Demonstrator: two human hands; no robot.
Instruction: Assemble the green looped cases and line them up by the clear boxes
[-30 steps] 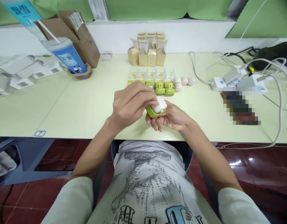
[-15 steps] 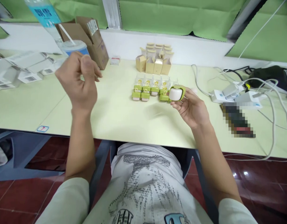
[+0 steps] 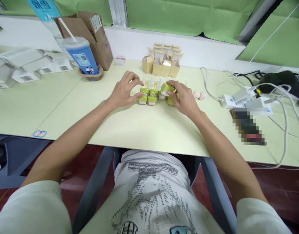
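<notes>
My right hand (image 3: 184,97) pinches a small green-and-white square case (image 3: 166,87) between thumb and fingers, just above the right part of a group of similar cases. Those cases (image 3: 152,98) stand in rows on the table, each with a green band, a pale base and a small loop on top. At the group's left end, my left hand (image 3: 123,89) has thumb and forefinger apart beside the outermost case; whether they touch it is hard to tell. Clear plastic covers (image 3: 147,79) are partly visible behind the front row.
Open cardboard boxes (image 3: 161,66) stand behind the cases. Two pale pink round pieces (image 3: 199,95) lie to the right, near a white power strip (image 3: 228,101) with cables and a blurred phone-like object (image 3: 248,126). Leftward are a blue cup (image 3: 83,58), brown carton (image 3: 102,48) and white boxes (image 3: 26,65).
My left hand has come down from a raised, curled pose to the left end of the cases, its fingers spreading. My right hand has moved left with the green-and-white case, over the group.
</notes>
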